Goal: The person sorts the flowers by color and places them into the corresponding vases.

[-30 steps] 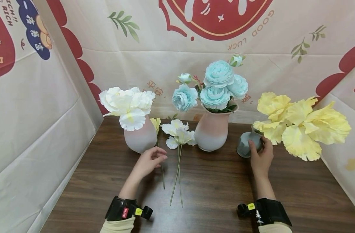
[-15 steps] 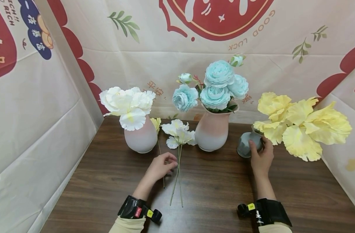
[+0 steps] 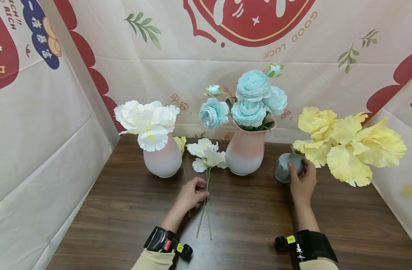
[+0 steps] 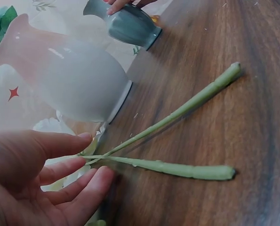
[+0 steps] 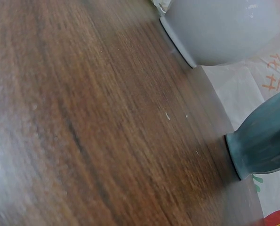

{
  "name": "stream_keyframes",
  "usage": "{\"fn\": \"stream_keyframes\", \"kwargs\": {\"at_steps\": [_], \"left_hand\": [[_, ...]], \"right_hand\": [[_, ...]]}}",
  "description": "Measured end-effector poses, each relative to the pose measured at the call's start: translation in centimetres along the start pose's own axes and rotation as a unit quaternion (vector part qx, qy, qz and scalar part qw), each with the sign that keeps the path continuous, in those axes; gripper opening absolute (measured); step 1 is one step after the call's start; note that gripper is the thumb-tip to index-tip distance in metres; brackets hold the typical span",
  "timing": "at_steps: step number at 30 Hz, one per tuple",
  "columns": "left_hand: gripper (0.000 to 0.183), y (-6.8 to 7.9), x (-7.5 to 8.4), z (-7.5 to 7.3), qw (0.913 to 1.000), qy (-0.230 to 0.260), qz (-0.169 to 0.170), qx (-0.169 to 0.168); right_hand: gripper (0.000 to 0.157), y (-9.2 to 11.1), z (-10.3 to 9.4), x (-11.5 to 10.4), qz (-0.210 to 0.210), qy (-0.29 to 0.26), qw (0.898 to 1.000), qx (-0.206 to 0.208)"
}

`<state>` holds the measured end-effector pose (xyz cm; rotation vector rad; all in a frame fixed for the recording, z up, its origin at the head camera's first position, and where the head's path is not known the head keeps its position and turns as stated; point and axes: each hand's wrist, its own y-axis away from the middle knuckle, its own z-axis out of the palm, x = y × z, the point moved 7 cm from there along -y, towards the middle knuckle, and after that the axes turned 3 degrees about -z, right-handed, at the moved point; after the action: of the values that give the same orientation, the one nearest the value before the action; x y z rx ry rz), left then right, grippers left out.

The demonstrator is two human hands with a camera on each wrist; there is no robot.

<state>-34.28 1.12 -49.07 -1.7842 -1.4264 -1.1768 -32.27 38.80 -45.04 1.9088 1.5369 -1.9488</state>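
My left hand (image 3: 191, 193) reaches over the crossed green stems (image 3: 207, 210) of two white artificial flowers (image 3: 207, 153) lying on the table. In the left wrist view, its thumb and fingers (image 4: 76, 190) stand apart beside the stems (image 4: 177, 115), which run past the fingertips; no pinch shows. My right hand (image 3: 303, 183) grips a small grey-blue vase (image 3: 288, 167) upright on the table. Large yellow flowers (image 3: 348, 146) lean out of that vase to the right. The right wrist view shows its lower body (image 5: 262, 136), with most of the hand outside the picture.
A pink-and-white vase (image 3: 244, 157) with light blue flowers (image 3: 253, 97) stands behind the middle. Another pink-and-white vase (image 3: 163, 159) at left carries white flowers (image 3: 148, 120). Beside it lies a yellow flower (image 3: 181, 143) on a thin stem. Printed cloth (image 3: 192, 75) borders the wooden table (image 3: 246, 225).
My left hand has moved right, from beside the left vase to the crossed white-flower stems. The right hand keeps its hold on the grey-blue vase, which stays in place.
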Motion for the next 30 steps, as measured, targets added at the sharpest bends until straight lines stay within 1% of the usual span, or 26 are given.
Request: {"fn": "stream_keyframes", "kwargs": {"at_steps": [7, 14, 19, 21, 26, 30], "left_hand": [[0.040, -0.2, -0.1, 0.0, 0.9997, -0.015, -0.014, 0.015], [0.044, -0.4, -0.4, 0.2, 0.9992, -0.017, -0.029, 0.020], [0.044, -0.5, -0.5, 0.3, 0.9989, -0.026, -0.026, 0.028], [0.043, -0.5, -0.5, 0.4, 0.9987, -0.036, -0.021, 0.030], [0.038, -0.5, -0.6, 0.5, 0.9981, -0.048, -0.024, 0.029], [0.035, -0.6, -0.7, 0.6, 0.9986, -0.036, -0.028, 0.025]], "right_hand": [[0.046, 0.0, 0.1, 0.0, -0.005, -0.009, 1.000, -0.001], [0.045, 0.0, 0.0, -0.1, -0.008, -0.003, 1.000, 0.004], [0.045, 0.0, -0.1, -0.3, -0.006, -0.008, 1.000, 0.004], [0.044, 0.0, -0.1, -0.8, -0.009, -0.010, 1.000, 0.003], [0.042, 0.4, -0.2, -3.0, -0.010, -0.004, 1.000, 0.002], [0.041, 0.6, -0.3, -4.1, -0.006, 0.001, 1.000, 0.000]]}}
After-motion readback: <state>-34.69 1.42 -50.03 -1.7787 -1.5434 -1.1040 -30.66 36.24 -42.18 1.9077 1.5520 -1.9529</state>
